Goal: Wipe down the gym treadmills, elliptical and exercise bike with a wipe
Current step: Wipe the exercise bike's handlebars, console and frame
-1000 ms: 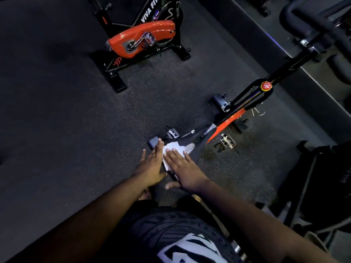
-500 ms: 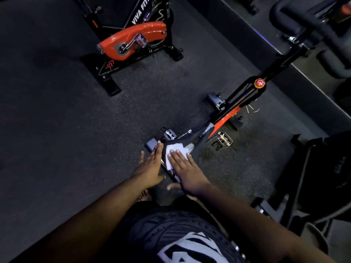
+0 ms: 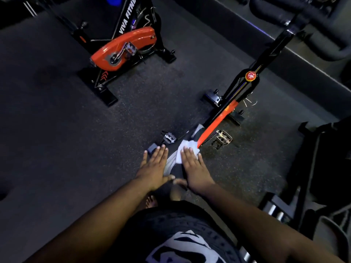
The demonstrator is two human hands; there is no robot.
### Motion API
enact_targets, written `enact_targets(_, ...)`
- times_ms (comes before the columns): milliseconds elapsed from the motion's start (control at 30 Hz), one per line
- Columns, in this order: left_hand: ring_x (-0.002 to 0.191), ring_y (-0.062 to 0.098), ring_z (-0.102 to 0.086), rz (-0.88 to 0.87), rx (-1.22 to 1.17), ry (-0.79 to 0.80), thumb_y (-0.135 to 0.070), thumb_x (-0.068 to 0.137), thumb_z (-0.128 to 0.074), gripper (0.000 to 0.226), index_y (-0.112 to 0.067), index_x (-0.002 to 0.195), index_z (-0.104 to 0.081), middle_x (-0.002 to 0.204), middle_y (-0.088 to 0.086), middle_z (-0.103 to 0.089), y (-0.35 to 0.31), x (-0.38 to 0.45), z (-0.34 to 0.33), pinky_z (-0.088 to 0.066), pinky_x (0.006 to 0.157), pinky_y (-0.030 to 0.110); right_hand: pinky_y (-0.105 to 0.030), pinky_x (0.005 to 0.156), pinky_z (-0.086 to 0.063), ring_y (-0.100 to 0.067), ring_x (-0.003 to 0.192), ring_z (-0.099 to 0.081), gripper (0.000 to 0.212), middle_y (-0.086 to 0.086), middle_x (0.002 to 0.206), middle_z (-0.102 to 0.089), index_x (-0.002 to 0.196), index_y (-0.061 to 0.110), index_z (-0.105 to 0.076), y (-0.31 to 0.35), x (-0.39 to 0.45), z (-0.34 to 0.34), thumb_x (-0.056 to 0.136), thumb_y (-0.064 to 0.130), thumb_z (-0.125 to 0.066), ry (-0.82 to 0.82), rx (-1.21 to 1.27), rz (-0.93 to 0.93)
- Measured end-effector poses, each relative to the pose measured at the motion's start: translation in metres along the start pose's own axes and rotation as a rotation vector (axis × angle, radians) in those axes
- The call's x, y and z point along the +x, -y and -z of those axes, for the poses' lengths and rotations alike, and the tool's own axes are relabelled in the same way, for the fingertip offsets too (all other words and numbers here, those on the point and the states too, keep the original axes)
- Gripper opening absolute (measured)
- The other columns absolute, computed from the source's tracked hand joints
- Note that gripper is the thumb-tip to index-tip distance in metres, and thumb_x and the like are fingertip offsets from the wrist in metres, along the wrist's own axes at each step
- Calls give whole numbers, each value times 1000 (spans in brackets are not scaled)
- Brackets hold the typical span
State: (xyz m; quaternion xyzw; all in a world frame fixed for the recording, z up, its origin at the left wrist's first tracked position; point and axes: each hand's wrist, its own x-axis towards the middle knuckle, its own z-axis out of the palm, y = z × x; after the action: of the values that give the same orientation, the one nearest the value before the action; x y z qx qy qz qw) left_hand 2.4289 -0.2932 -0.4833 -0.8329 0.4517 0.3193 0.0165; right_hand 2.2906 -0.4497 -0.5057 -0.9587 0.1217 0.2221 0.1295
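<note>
Below, right hand (image 3: 193, 168) flat fingers pressing wipe (image 3: 187, 149) on bike seat (image 3: 171, 163); left hand (image 3: 154, 166) flat

both arms reach forward, left hand (image 3: 154, 166) and right hand (image 3: 192, 166) flat, fingers straight.

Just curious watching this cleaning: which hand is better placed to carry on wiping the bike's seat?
The right hand, probably. Its flat fingers already press the white wipe onto the seat. The left hand lies flat beside it with no wipe under it.
</note>
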Motion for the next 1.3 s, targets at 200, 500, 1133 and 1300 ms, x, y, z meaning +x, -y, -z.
enact_targets(200, 147, 16, 35, 34, 33, 94, -75, 90, -47, 117, -12, 156, 27, 159, 1, 40, -7, 10, 9, 17, 122, 53, -58, 123, -10, -27, 155, -17, 119, -10, 168, -10, 160, 6, -19, -29, 14, 2, 79, 92, -3, -132, -70, 39)
enact_targets(500, 147, 18, 37, 95, 39, 181, -72, 86, -55, 125, -14, 154, 32, 160, 1, 42, -15, 19, 13, 18, 121, 55, -65, 120, 3, -22, 154, 12, 124, -8, 170, -1, 162, 10, -4, -39, 52, 31, 73, 95, -17, -116, -127, 143)
enact_targets(1133, 146, 20, 37, -227, 233, 208, -82, 87, -40, 120, -12, 147, 37, 153, 4, 46, 24, 29, 24, 19, 121, 56, -60, 121, 3, -20, 152, 20, 128, -1, 164, 23, 161, 14, 7, 12, 21, 12, 66, 98, -5, -125, 209, -321)
enact_targets(1300, 150, 17, 33, -363, 264, 236, -76, 94, -36, 108, -17, 155, 31, 160, 1, 40, 48, 34, 31, 20, 120, 56, -62, 121, 2, -18, 154, 19, 128, 0, 165, 26, 161, 16, 11, 13, 31, 40, 65, 97, -13, -48, 179, -402)
